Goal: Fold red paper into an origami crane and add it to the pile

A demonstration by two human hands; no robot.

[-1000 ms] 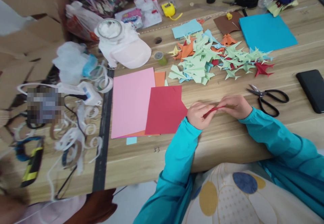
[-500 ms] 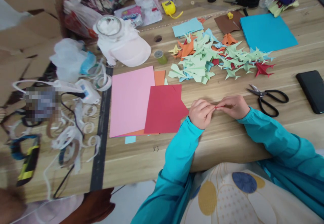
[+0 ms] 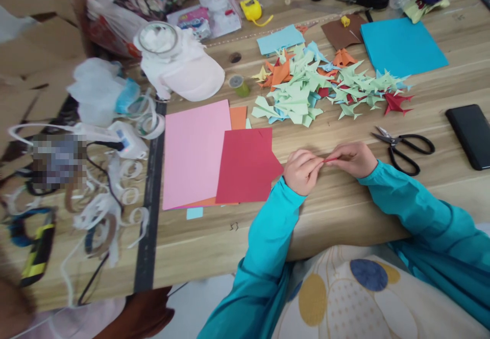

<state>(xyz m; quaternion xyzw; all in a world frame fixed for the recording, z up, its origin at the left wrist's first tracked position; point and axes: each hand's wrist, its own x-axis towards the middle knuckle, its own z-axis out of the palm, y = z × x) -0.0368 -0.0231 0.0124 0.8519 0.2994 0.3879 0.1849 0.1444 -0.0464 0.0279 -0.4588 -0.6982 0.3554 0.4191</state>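
Note:
Between my two hands is a small folded piece of red paper (image 3: 329,160), mostly hidden by the fingers. My left hand (image 3: 303,169) pinches one end of it, close to the right edge of a stack of red paper sheets (image 3: 245,165). The other end is pinched by the fingertips of my right hand (image 3: 355,159). Black-handled scissors (image 3: 403,147) lie on the table to the right of that hand, blades slightly apart. Beyond both hands spreads a pile of folded paper figures (image 3: 302,91) in pale green, orange, red and light blue.
Pink sheets (image 3: 195,155) lie under the red ones. Blue paper (image 3: 401,48) sits at the back right, a black phone (image 3: 470,136) at the far right. Tape rolls, cables and a yellow-black cutter (image 3: 38,249) crowd the left side, past a black strip (image 3: 151,206).
The view has shifted slightly, so the table's contents appear a little further left. My hands stay on the red paper, and a bit more of it shows beside the right fingertips.

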